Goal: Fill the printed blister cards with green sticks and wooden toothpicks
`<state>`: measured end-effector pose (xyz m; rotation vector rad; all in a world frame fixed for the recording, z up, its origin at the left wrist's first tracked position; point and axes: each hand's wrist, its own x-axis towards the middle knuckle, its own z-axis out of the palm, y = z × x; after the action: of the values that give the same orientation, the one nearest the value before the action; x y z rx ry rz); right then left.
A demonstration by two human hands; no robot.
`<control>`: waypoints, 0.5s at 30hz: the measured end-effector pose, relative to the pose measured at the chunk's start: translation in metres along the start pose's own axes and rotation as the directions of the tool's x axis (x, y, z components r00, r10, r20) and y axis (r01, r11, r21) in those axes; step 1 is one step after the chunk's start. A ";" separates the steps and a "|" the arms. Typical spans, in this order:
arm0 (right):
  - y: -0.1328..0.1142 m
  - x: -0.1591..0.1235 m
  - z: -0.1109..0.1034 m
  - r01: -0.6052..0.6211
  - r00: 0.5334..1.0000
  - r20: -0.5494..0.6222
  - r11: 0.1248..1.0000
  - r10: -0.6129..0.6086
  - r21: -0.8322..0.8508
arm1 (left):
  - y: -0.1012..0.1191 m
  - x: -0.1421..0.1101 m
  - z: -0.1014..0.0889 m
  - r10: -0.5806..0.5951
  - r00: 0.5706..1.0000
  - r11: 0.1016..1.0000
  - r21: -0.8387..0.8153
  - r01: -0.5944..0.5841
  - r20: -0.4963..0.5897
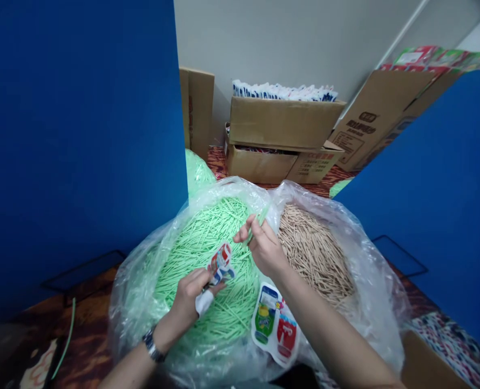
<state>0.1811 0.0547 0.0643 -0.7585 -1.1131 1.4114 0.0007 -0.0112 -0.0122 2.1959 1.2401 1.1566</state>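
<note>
My left hand (190, 294), with a watch on its wrist, is closed round a small printed packet (220, 261) in red, blue and white, which looks bent in the grip. My right hand (266, 249) pinches a few thin green sticks (262, 215) between thumb and fingers, above the edge of the green pile. Below both hands lies a heap of thin green sticks (207, 232) in a clear plastic bag (132, 302). Beside it are thin brown sticks (312, 254) in another clear bag (379, 292). Another bottle-printed packet (275, 324) lies between the bags, under my right forearm.
Blue panels stand at left (81, 135) and right (438, 205). Against the wall, a cardboard box (282, 121) of packets sits on another box (259, 165). A tall carton (369, 119) leans at right. One green stick (66, 337) lies at lower left.
</note>
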 end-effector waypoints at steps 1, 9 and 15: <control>-0.003 -0.004 0.007 0.058 0.998 -0.003 0.998 -0.058 -0.009 | -0.001 0.002 0.001 0.007 1.000 1.000 0.013 -0.007 -0.025; 0.005 -0.025 0.039 0.239 0.970 -0.006 0.962 -0.242 -0.134 | 0.003 0.012 0.002 -0.004 0.990 0.998 0.055 0.011 -0.138; 0.013 -0.031 0.048 0.266 0.961 0.031 0.895 -0.274 -0.357 | 0.007 0.015 0.000 0.018 0.983 0.996 0.084 -0.003 -0.182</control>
<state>0.1378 0.0161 0.0647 -0.8341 -1.4238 0.9743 0.0088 -0.0024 -0.0006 2.1990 1.3751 1.3594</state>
